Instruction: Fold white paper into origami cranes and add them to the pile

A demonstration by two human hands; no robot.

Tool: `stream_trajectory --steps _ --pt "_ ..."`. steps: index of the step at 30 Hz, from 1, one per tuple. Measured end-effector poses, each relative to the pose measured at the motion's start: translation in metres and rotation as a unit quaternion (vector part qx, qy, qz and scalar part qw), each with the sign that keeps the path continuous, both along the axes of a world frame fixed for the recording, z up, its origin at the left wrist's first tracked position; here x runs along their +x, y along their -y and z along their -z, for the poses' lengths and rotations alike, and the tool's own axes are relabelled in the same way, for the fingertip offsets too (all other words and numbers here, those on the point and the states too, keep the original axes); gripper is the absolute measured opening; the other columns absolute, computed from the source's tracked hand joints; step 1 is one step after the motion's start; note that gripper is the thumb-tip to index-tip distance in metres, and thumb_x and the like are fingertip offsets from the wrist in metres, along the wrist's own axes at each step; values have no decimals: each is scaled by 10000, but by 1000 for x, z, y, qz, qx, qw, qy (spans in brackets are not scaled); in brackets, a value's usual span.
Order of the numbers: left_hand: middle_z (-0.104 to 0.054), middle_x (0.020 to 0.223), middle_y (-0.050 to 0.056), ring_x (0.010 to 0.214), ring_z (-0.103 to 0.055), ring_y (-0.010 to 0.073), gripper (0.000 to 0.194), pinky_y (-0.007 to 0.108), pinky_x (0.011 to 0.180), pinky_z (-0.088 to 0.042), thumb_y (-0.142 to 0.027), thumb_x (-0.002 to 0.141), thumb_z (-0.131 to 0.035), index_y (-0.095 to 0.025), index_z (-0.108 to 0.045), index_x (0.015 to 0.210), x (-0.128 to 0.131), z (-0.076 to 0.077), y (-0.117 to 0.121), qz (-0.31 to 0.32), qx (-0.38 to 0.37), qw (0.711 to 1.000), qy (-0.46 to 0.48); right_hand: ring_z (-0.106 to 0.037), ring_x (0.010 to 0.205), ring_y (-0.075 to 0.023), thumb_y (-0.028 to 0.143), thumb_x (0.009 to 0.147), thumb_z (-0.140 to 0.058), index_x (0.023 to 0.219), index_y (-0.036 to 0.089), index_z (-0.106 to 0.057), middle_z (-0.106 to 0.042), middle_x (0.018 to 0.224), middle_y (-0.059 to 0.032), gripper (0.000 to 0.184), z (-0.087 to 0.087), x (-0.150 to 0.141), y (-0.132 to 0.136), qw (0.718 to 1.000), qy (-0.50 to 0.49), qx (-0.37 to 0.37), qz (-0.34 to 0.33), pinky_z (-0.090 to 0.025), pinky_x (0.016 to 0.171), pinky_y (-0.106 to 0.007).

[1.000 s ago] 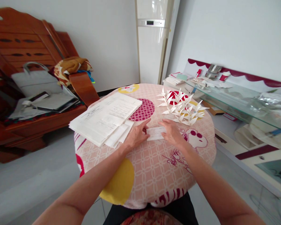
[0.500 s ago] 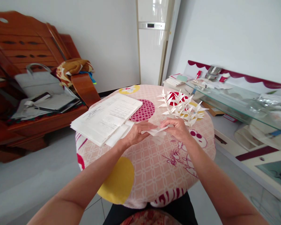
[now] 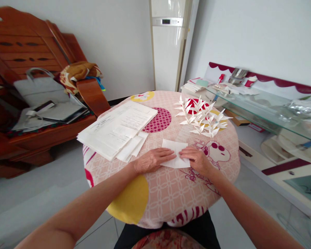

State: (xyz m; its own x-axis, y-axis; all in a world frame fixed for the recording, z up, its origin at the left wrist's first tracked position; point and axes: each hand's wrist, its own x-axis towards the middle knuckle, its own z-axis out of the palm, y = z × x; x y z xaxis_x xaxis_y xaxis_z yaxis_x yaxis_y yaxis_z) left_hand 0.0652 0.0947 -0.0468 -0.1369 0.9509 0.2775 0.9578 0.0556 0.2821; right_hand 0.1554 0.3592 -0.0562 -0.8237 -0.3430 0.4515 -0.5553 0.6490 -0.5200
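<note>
A small sheet of white paper [image 3: 175, 163] lies opened out on the cloth-covered round table [image 3: 168, 199], a crease visible in it. My left hand [image 3: 153, 159] rests flat over its left side, fingers stretched toward the middle. On the right side, my right hand [image 3: 197, 159] lays slightly bent fingers on the paper; its thumb is hidden. Beyond them stands a cluster of folded white paper cranes [image 3: 203, 119]. To the left is a stack of printed sheets [image 3: 119, 128], with smaller paper slips [image 3: 132, 147] poking out near my left wrist.
A wooden bench [image 3: 23, 138] with a grey bag [image 3: 41, 91] and clothing [image 3: 79, 76] is at the left. Close to the table's right edge runs a glass shelf [image 3: 264, 110] holding assorted items. A tall white cabinet unit [image 3: 168, 52] stands behind.
The paper was flat with print showing, then lifted and turned between both hands. Now it lies larger and blank side up, nearer me, with both hands spread on it.
</note>
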Motion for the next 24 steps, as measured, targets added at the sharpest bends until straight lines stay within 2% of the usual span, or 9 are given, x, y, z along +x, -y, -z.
stream_trajectory --steps 3,7,10,13,15,17,20,22,24 --pt "-515 1498 128 1439 -424 270 591 481 1170 -404 -90 890 -517 -197 -478 1469 -1 -2 -4 -2 -29 999 17 -665 1155 -228 -47 766 -426 1134 194 -754 -743 1199 -94 549 -2 6 -2 997 -32 61 -22 -511 1042 -471" --pt "-573 1443 129 1409 -468 243 485 469 1173 -399 -143 944 -492 -199 -534 1424 -4 -3 -6 -5 -35 998 45 -634 1201 -247 -9 831 -432 1130 187 -753 -730 1220 -114 481 -2 4 -3 992 -43 110 -44 -511 1040 -484" --pt "-585 1433 116 1389 -494 229 460 467 1167 -405 -164 958 -483 -215 -548 1410 -4 -2 -6 -3 -33 997 64 -663 1147 -250 0 818 -456 1094 184 -762 -738 1196 -122 452 -1 1 -4 993 -31 105 -48 -509 1025 -486" --pt "-652 1351 108 1308 -570 224 381 436 1111 -456 -197 970 -489 -222 -624 1325 -4 -4 -7 -20 -1 995 98 -680 1098 -236 19 797 -497 1034 204 -777 -750 1167 -98 411 -6 -3 -5 996 21 74 -38 -497 1016 -449" --pt "-723 1212 100 1165 -653 220 296 380 1015 -507 -259 980 -500 -217 -699 1196 -5 -5 -9 -70 31 989 128 -700 1005 -223 80 824 -535 955 205 -786 -776 1062 -72 310 -13 -7 -5 996 75 40 -14 -511 956 -391" --pt "-762 958 68 903 -697 191 273 295 819 -531 -340 979 -512 -195 -742 1012 -8 -6 -13 -158 47 972 168 -699 823 -199 170 854 -559 862 183 -777 -776 872 -40 218 -21 -13 -4 989 141 4 53 -525 796 -314" --pt "-593 590 -16 553 -526 113 362 220 532 -366 -393 946 -531 -155 -672 712 -15 -5 -22 -302 46 927 219 -611 600 -160 228 824 -592 722 153 -728 -685 640 4 186 -25 -23 -1 957 227 -31 176 -435 579 -247" --pt "-474 517 -43 498 -423 92 363 228 497 -268 -355 897 -581 -148 -593 598 -20 -5 -27 -366 48 902 225 -605 603 -156 210 789 -605 753 146 -731 -687 654 5 146 -25 -29 2 942 255 -67 210 -410 560 -234" --pt "-465 526 -49 509 -424 94 250 236 513 -264 -279 837 -629 -149 -607 624 -22 -6 -32 -400 58 889 216 -631 656 -162 183 767 -608 937 138 -758 -719 723 -9 231 -23 -33 6 934 254 -105 228 -434 596 -235"
